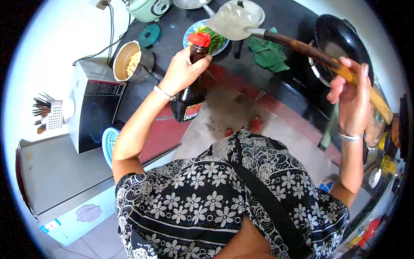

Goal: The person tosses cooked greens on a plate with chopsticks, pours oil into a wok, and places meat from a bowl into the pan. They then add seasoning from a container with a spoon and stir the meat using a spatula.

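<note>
My left hand is wrapped round the neck of a dark bottle with a red cap; the bottle hangs upright in front of the counter edge. In my right hand is the wooden handle of a metal spatula, its broad blade raised over the counter to the left. Behind the bottle cap lies a blue-rimmed plate with green and yellow food. A green cloth lies on the counter under the spatula handle.
A black wok stands at the right. On the left are a pot with pale yellow food, a green lid, a green cooker, a microwave and a blue basket. Bottles and jars line the right side.
</note>
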Tool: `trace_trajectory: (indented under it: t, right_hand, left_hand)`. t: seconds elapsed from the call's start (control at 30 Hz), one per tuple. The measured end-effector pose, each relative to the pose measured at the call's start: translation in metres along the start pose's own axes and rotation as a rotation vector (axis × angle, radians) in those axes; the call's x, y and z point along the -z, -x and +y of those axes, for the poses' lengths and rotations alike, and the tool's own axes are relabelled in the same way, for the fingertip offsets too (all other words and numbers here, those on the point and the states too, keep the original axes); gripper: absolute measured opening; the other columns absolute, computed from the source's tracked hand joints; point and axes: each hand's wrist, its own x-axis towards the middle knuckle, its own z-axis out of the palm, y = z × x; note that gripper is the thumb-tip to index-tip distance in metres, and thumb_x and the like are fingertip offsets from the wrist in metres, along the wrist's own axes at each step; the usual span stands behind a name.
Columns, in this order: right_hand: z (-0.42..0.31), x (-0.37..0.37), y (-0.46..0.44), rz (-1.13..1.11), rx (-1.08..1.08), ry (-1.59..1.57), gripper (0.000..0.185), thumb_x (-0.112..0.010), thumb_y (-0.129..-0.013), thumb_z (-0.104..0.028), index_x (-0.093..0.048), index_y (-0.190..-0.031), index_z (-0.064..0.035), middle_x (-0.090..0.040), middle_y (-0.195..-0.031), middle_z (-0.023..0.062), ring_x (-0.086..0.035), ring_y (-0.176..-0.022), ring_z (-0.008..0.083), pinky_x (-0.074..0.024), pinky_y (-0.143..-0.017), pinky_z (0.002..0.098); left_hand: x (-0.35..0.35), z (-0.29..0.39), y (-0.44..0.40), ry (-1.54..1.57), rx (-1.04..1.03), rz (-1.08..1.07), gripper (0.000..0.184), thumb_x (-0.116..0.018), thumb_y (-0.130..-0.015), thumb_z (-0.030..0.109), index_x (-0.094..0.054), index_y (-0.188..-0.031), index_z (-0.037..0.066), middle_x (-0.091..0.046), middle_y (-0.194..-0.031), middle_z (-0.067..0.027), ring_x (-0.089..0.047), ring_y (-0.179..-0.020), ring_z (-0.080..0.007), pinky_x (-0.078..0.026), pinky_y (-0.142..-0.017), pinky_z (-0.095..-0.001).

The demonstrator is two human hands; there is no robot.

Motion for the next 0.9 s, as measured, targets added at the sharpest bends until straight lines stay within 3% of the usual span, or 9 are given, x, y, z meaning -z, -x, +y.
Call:
trace_trajectory:
  t: [0.13, 0.27, 0.37, 0.47, 0.73, 0.9]
  right_hand:
    - [0.008, -0.016, -0.002, -0.016, -0.012, 0.008, 0.049, -0.038, -0.09, -0.046, -0.057, -0.1, -0.0016, -0.054, -0.06, 0.0054, -0.051, -0.043, 0.0128, -0.0378, -0.041, 0.021]
    - [0.01, -0.035, 0.004, -0.124, 0.026, 0.002, 0.046, -0.041, -0.089, -0.045, -0.058, -0.097, -0.0024, -0.055, -0.064, 0.0074, -0.053, -0.044, 0.0126, -0.0396, -0.042, 0.021]
    - [0.014, -0.047, 0.002, -0.161, 0.037, 0.027, 0.045, -0.043, -0.089, -0.044, -0.058, -0.096, -0.0023, -0.056, -0.065, 0.0077, -0.056, -0.048, 0.0134, -0.0415, -0.044, 0.0207]
    - [0.015, -0.056, 0.004, -0.183, 0.067, 0.098, 0.046, -0.035, -0.092, -0.042, -0.057, -0.101, -0.0022, -0.055, -0.066, 0.0057, -0.053, -0.048, 0.0095, -0.0396, -0.046, 0.0185]
    - [0.019, -0.069, 0.006, -0.22, 0.101, 0.076, 0.044, -0.039, -0.09, -0.043, -0.058, -0.1, -0.0041, -0.056, -0.065, 0.0054, -0.054, -0.046, 0.0103, -0.0402, -0.044, 0.0198]
    - [0.002, -0.079, 0.007, -0.181, 0.054, 0.053, 0.034, -0.053, -0.085, -0.034, -0.06, -0.088, -0.0007, -0.057, -0.058, 0.0096, -0.057, -0.042, 0.0154, -0.0466, -0.037, 0.0227]
  left_hand:
    - [-0.004, 0.0, 0.014, -0.1, 0.053, 0.009, 0.017, -0.057, -0.081, 0.019, -0.054, -0.082, 0.002, -0.053, -0.064, 0.0007, -0.048, -0.061, -0.0062, -0.04, -0.058, -0.0236]
    - [0.008, -0.014, 0.026, -0.098, 0.107, 0.033, 0.027, -0.061, -0.077, 0.025, -0.056, -0.085, -0.001, -0.059, -0.066, -0.0072, -0.054, -0.06, -0.0134, -0.044, -0.059, -0.0289]
    - [0.016, -0.019, 0.031, -0.097, 0.18, 0.011, 0.028, -0.061, -0.078, 0.026, -0.056, -0.082, -0.002, -0.058, -0.065, -0.0068, -0.054, -0.06, -0.0126, -0.044, -0.059, -0.0291]
    - [0.023, -0.022, 0.031, -0.182, 0.195, -0.014, 0.03, -0.06, -0.079, 0.028, -0.055, -0.08, -0.001, -0.055, -0.064, -0.0049, -0.052, -0.06, -0.0109, -0.043, -0.058, -0.0285]
    - [0.031, -0.032, 0.032, -0.117, 0.279, -0.067, 0.028, -0.059, -0.08, 0.029, -0.055, -0.081, 0.0, -0.055, -0.064, -0.0036, -0.051, -0.058, -0.0109, -0.043, -0.056, -0.0275]
    - [0.035, -0.035, 0.03, -0.047, 0.35, -0.083, 0.03, -0.059, -0.08, 0.03, -0.055, -0.084, 0.001, -0.055, -0.064, -0.0037, -0.052, -0.057, -0.0112, -0.044, -0.056, -0.0275]
